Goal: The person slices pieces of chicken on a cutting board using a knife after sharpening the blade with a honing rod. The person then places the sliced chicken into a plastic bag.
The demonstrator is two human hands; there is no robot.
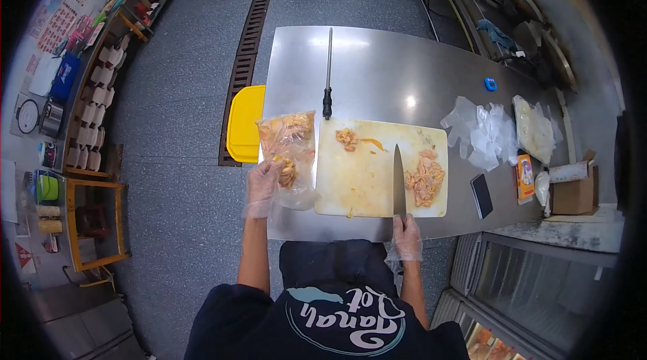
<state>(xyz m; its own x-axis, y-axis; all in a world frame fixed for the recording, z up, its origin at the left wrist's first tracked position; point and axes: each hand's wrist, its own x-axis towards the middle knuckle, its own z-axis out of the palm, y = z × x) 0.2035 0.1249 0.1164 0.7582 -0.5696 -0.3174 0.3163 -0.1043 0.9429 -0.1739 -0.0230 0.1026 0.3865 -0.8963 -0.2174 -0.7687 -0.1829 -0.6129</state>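
My left hand point(264, 183), in a clear plastic glove, grips a piece of raw, marinated-looking meat point(287, 173) over a clear plastic bag point(298, 130) that holds more meat. In my right hand point(406, 233), gloved the same way, is the handle end of a chef's knife point(399, 183), its blade pointing away from me over the white cutting board point(364, 193). Right of the blade lies a pile of cut meat point(426, 180). A smaller heap of meat point(347, 139) and a thin strip point(374, 144) lie near the board's far edge.
Beyond the board a honing steel point(328, 82) lies on the steel table point(374, 66). To the right are plastic gloves point(488, 135), a dark phone point(481, 196), an orange box point(524, 178) and a blue timer point(490, 84). A yellow lid point(245, 125) stands beside the table's left edge.
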